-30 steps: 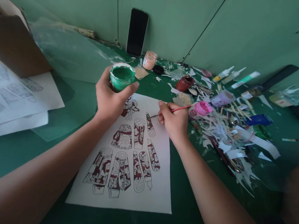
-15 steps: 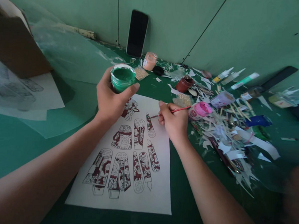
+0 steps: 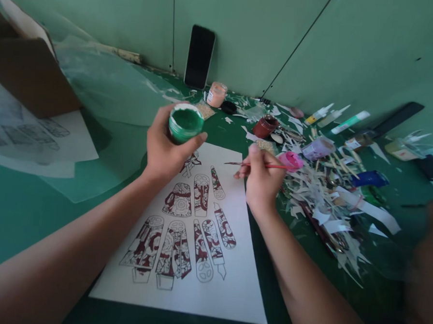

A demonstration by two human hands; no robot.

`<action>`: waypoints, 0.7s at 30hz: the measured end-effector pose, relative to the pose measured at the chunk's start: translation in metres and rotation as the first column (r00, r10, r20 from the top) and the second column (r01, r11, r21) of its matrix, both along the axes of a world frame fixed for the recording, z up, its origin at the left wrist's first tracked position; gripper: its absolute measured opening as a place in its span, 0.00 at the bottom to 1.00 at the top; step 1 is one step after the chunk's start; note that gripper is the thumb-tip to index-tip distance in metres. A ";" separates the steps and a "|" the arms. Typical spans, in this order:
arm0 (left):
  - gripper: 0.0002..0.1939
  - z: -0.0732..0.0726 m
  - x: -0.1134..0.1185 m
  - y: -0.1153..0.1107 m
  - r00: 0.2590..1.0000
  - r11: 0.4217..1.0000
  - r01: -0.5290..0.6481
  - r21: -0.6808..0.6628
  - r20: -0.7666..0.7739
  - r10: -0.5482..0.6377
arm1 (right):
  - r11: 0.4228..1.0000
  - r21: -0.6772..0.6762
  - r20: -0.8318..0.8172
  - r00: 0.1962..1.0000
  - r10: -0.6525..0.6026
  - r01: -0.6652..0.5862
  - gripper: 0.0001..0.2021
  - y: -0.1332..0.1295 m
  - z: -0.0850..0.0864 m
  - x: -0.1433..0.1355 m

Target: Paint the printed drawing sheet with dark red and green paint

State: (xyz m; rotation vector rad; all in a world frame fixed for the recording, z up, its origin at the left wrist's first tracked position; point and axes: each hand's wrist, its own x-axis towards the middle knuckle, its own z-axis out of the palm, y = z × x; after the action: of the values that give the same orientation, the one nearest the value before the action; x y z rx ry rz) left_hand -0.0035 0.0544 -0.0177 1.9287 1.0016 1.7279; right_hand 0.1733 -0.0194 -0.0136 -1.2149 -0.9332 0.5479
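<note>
My left hand is wrapped round an open jar of green paint, held above the top edge of the paper. Between the fingers of my right hand is a thin red paintbrush, its dark tip pointing left and raised off the sheet. Under both hands lies a white sheet of paper with printed outlines of patterned pieces. Many pieces are partly coloured dark red. A narrow piece near the brush also carries some green.
A phone leans on the wall. Behind the paper stand a peach paint jar and a dark red jar. At right, paper scraps surround a pink jar. A cardboard box is at left. Part of another person blurs at right.
My right hand has moved right, lifting the brush tip off the narrow piece. My left hand with the green jar has shifted slightly right and down in view.
</note>
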 end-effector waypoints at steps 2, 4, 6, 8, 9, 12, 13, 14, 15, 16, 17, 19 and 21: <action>0.26 0.005 0.001 -0.007 0.995 0.997 0.059 0.054 -0.086 -0.054 | 0.995 0.099 -0.053 0.999 -0.012 0.017 0.19 -0.007 0.008 -0.001; 0.26 0.009 0.002 -0.014 0.975 0.985 0.146 0.089 -0.179 -0.129 | 0.989 0.144 -0.053 0.998 -0.020 0.027 0.20 -0.017 0.016 -0.003; 0.27 0.011 0.003 -0.019 0.947 0.968 0.228 0.104 -0.253 -0.196 | 0.986 0.162 0.034 0.999 -0.042 0.036 0.22 -0.026 0.022 -0.005; 0.28 0.011 0.003 -0.022 0.923 0.954 0.282 0.106 -0.303 -0.239 | 0.988 0.155 0.121 0.992 -0.036 0.017 0.22 -0.031 0.024 -0.007; 0.28 0.011 0.003 -0.022 0.913 0.948 0.299 0.106 -0.322 -0.251 | 0.990 0.142 0.147 0.989 -0.020 -0.001 0.21 -0.033 0.024 -0.008; 0.30 0.010 0.003 -0.022 0.892 0.939 0.327 0.110 -0.363 -0.269 | 0.993 0.102 0.202 0.979 0.042 -0.064 0.18 -0.032 0.021 -0.009; 0.30 0.010 0.002 -0.022 0.887 0.935 0.336 0.112 -0.371 -0.274 | 0.992 0.090 0.232 0.971 0.062 -0.085 0.17 -0.032 0.020 -0.009; 0.30 0.010 0.002 -0.022 0.883 0.933 0.343 0.113 -0.377 -0.279 | 0.991 0.080 0.264 0.961 0.081 -0.106 0.16 -0.031 0.019 -0.009; 0.30 0.010 0.002 -0.023 0.880 0.931 0.348 0.112 -0.380 -0.284 | 0.989 0.076 0.290 0.952 0.096 -0.123 0.16 -0.031 0.018 -0.010; 0.30 0.011 0.002 -0.023 0.879 0.930 0.350 0.111 -0.381 -0.285 | 0.988 0.080 0.302 0.948 0.103 -0.133 0.15 -0.031 0.018 -0.010; 0.30 0.011 0.001 -0.023 0.880 0.930 0.349 0.111 -0.381 -0.285 | 0.987 0.091 0.297 0.950 0.100 -0.132 0.15 -0.031 0.018 -0.010; 0.30 0.011 0.001 -0.024 0.882 0.932 0.344 0.112 -0.379 -0.280 | 0.987 0.121 0.246 0.966 0.078 -0.110 0.15 -0.032 0.018 -0.011; 0.30 0.011 0.001 -0.024 0.886 0.936 0.334 0.109 -0.376 -0.272 | 0.988 0.129 0.183 0.981 0.059 -0.083 0.16 -0.031 0.019 -0.011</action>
State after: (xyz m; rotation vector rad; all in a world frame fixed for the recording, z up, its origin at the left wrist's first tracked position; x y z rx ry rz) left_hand -0.0023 0.0307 -0.0066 2.4214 0.6226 1.3533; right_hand 0.1621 -0.0509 0.0053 -1.1232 -1.1517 0.4287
